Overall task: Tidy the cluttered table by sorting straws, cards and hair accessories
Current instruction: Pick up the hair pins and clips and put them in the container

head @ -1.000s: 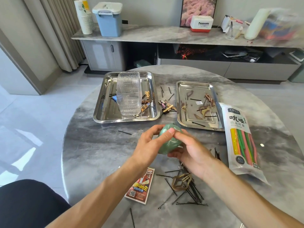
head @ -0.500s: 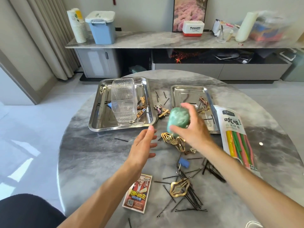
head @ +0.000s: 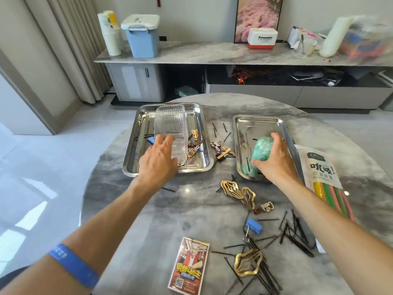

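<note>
The right hand (head: pixel 274 160) grips a green hair clip (head: pixel 261 149) over the right tray (head: pixel 282 128); the left hand (head: pixel 158 159), fingers spread, reaches the clear box (head: pixel 170 128) in the left tray (head: pixel 139 124).

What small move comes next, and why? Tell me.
Probably let go of the green clip: the right hand holds it low inside the right tray, among other hair pieces. Meanwhile the left hand reaches, fingers spread, at the clear box.
</note>
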`<action>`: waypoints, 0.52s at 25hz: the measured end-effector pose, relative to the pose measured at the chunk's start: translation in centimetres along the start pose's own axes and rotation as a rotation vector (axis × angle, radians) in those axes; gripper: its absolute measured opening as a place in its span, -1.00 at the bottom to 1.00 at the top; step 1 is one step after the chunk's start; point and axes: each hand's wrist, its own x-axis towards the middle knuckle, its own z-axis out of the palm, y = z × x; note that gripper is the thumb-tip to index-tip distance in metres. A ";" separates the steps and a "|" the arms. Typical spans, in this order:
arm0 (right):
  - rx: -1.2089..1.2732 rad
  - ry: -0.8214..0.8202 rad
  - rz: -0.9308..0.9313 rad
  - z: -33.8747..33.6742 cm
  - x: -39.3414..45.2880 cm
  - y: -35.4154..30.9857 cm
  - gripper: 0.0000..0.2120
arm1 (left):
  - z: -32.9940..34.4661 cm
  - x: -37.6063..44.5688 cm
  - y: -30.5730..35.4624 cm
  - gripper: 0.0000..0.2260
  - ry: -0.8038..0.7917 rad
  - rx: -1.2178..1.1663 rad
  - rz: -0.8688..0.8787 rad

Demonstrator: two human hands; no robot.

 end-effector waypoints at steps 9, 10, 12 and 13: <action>0.034 -0.016 -0.444 -3.2 -8.5 -0.3 -0.57 | 0.3 -1.0 0.1 -0.92 0.136 -0.195 0.128; 0.051 -0.086 -0.456 -3.5 -10.1 -0.5 -0.62 | -0.5 -1.3 0.6 -0.92 0.150 -0.208 0.159; 0.070 -0.229 -0.548 -3.8 -13.2 -1.5 -0.66 | -2.3 -2.5 1.7 -0.92 0.149 -0.214 0.240; 0.039 -0.307 -0.659 -3.5 -14.7 -2.1 -0.63 | -3.1 -3.3 1.9 -0.91 0.137 -0.218 0.275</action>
